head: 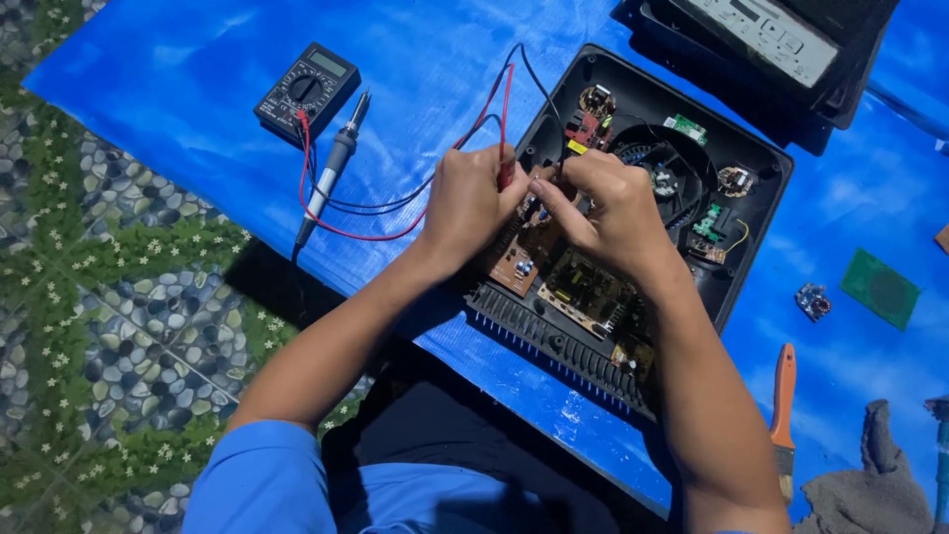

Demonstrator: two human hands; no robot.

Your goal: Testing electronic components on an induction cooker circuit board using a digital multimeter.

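A black multimeter (307,89) lies far left on a blue sheet (198,79). The left hand (465,203) grips a red probe (505,173) and the right hand (613,208) pinches a black probe, both pressed on the circuit board (583,287): testing, needing steady contact.

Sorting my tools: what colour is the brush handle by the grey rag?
Orange; the brush handle shows in the head view, right of the right forearm.

- Soldering iron (333,166): lies on the blue tarp (198,89), just beside the multimeter.
- Paintbrush (783,410), orange handle: lower right.
- Grey rag (875,480): beside the paintbrush.
- Green square board (880,288): right side, flat on the tarp.
- Small blue component (814,301): beside the green board.
- Black panel with grey keypad (781,40): top right.
- Pebble-pattern floor (109,326): left.
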